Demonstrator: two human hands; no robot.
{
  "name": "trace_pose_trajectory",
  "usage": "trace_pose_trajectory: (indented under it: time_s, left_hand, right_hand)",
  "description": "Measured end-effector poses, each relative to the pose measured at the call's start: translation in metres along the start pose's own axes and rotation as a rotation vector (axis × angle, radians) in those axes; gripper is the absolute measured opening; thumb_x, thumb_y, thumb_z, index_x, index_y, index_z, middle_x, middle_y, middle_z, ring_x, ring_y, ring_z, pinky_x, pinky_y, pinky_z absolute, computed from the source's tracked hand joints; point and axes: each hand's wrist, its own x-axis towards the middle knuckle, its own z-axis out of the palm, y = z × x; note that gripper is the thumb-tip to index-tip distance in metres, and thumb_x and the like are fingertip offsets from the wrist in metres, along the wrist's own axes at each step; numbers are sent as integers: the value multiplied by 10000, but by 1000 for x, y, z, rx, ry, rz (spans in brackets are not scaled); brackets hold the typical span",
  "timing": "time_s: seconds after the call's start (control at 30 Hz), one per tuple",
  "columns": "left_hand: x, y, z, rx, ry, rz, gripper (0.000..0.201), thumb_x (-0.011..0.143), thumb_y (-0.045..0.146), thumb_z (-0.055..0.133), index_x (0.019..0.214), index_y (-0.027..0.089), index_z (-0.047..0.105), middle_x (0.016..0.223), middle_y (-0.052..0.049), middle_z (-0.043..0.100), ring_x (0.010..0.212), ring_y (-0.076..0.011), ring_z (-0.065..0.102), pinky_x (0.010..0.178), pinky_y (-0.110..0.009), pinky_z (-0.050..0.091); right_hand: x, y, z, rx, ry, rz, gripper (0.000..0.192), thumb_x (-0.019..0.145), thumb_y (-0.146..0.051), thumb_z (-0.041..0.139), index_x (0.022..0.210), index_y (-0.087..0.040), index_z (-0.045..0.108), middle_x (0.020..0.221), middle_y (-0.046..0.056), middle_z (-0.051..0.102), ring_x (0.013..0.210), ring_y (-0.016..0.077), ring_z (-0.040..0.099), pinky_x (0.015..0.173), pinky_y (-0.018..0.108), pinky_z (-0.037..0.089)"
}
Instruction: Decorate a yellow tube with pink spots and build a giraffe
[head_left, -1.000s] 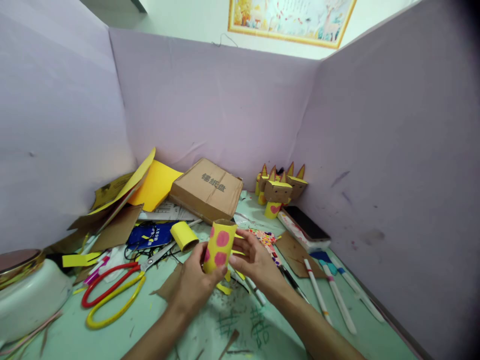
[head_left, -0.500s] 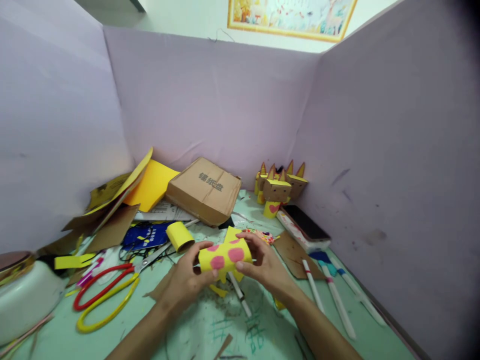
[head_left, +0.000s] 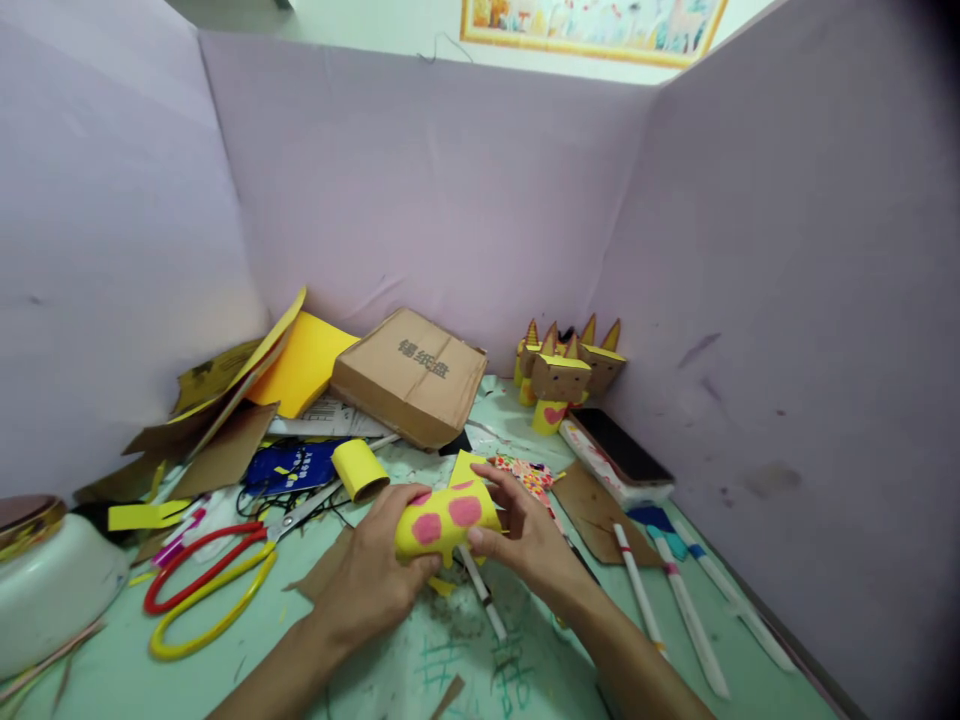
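Head view: both hands hold a yellow paper tube (head_left: 448, 520) with pink spots, lying on its side just above the green counter (head_left: 225, 670). The left hand (head_left: 375, 580) wraps its near end, fingers curled around it. The right hand (head_left: 525, 535) pinches the other end between thumb and fingertips. A white marker (head_left: 480, 592) lies under the tube. Red-and-yellow scissors (head_left: 210, 590) rest to the left, a cardboard box (head_left: 411, 375) behind, and small cardboard figures (head_left: 566, 375) in the far corner.

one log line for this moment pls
left hand: holds spotted yellow tube | right hand: holds tube's other end | tube: sideways over table
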Motion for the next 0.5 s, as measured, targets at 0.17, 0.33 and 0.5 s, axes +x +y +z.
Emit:
trace_pose_trajectory:
  time_s: [0.17,0.33,0.5]
  left_hand:
    - [-1,1,-4,-82,-22,-5,498,673,216,615,1157,182,503,1188,-106,555,1068,-280,558,937,-426,443]
    - [0,-8,-1,-583,-70,-150,725,692,422,675,1301,185,361,1119,-115,592,936,-268,626,778,-369,523]
    - [2,-15,8,-722,-2,-264,612,615,484,737,1107,177,542,952,-74,648,804,-235,633,666,-297,522]
  right_hand:
    - [-1,-2,1,60,3,63,578,672,-444,755,1166,-239,537,1063,61,558,801,189,614,562,309,553]
    - [2,3,2,185,35,70,491,656,-428,783,1057,-247,565,988,17,583,768,153,613,583,283,570]
    - [2,12,3,144,38,71,537,651,-449,784,1104,-247,578,1027,59,613,869,218,634,642,335,577]
